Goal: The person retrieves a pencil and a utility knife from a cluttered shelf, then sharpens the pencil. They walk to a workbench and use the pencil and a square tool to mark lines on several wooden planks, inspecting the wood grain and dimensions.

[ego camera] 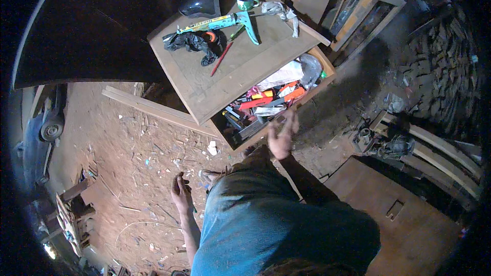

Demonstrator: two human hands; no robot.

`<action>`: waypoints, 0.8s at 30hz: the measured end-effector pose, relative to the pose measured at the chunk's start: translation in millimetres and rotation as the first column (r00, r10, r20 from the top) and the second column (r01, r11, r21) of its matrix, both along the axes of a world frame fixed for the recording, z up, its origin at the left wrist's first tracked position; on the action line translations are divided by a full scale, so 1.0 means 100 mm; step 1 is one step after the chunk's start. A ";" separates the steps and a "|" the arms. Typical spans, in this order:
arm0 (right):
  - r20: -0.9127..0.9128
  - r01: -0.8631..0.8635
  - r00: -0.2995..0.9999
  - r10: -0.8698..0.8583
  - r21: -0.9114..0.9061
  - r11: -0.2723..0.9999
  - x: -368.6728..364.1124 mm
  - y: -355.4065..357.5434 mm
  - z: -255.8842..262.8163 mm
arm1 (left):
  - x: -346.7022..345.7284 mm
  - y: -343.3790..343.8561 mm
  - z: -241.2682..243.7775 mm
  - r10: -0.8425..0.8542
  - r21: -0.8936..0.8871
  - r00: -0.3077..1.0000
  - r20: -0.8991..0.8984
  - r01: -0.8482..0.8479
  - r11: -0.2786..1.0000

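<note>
My right hand point(283, 138) is at the front edge of an open wooden drawer point(264, 133), its fingers apart and slightly blurred; nothing shows in it. The drawer holds a jumble of tools, among them a red-handled tool point(256, 103), a yellow-and-black handle point(264, 95) and an orange tool point(294, 94). White sheet material point(282, 75) and a clear plastic bag point(310, 69) fill its far end. My left hand point(181, 195) hangs low at my side above the littered floor, fingers partly curled. Whether it holds anything is unclear; a small green tip shows by the wrist.
On the wooden tabletop point(245, 73) lie a caulking gun point(215, 23), a red pencil point(221, 59), a black plastic bag point(188, 43), a rag point(280, 9), an enamel mug point(246, 0) and a dark visor point(199, 2). A wooden board point(379, 199) and curved timbers point(445, 161) are at right.
</note>
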State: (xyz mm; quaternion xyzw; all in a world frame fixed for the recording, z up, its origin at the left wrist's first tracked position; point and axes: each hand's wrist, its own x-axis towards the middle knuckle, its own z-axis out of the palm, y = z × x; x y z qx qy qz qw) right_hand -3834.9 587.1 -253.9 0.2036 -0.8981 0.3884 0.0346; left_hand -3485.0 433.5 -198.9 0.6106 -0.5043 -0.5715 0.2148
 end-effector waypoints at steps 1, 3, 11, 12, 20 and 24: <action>0.240 0.107 0.966 -0.094 -0.043 0.993 -0.02 0.10 -0.02 | -0.03 -0.02 0.01 0.018 0.024 0.999 -0.030 -0.017 1.000; 0.586 0.174 0.806 -0.078 -0.109 0.979 -0.05 0.11 -0.08 | -0.06 -0.06 -0.01 0.043 0.045 0.994 -0.100 -0.038 0.998; 0.838 0.083 0.537 0.096 -0.165 0.983 -0.25 0.03 -0.54 | -0.02 -0.04 0.22 0.141 0.083 0.984 -0.104 -0.133 0.988; 0.838 0.119 0.530 0.129 -0.224 0.967 -0.20 0.03 -0.42 | 0.08 0.05 0.31 0.149 0.076 0.984 -0.097 -0.142 0.987; 0.573 -0.045 0.677 0.462 -0.594 0.803 0.07 -0.56 -0.31 | 0.92 0.11 0.67 0.405 0.122 0.739 -0.538 -0.407 0.905; 0.774 -0.564 0.204 0.599 -0.408 0.718 1.39 -0.54 -0.53 | 1.53 0.11 1.07 0.420 0.067 0.640 -0.644 -0.499 0.864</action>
